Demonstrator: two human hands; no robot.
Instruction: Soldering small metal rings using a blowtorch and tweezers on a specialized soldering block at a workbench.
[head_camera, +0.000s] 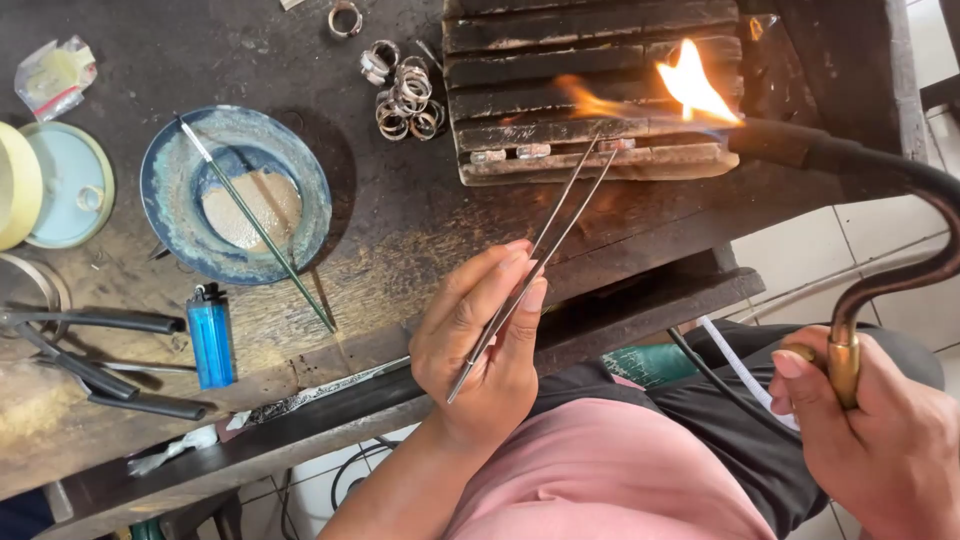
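My left hand (487, 338) grips long steel tweezers (545, 240) whose tips reach the front edge of a charred block (590, 60), beside small metal pieces (532, 151) lying there. My right hand (880, 440) holds the brass handle of a curved gas torch (850, 165). Its nozzle points left over the block, and an orange flame (690, 88) burns across the block's top right.
A pile of metal rings (405, 95) lies left of the block. A blue-rimmed dish (170, 190) with a thin rod (255, 222) across it, a blue lighter (211, 337), black-handled pliers (95, 360) and round lids (50, 185) sit on the worn wooden bench.
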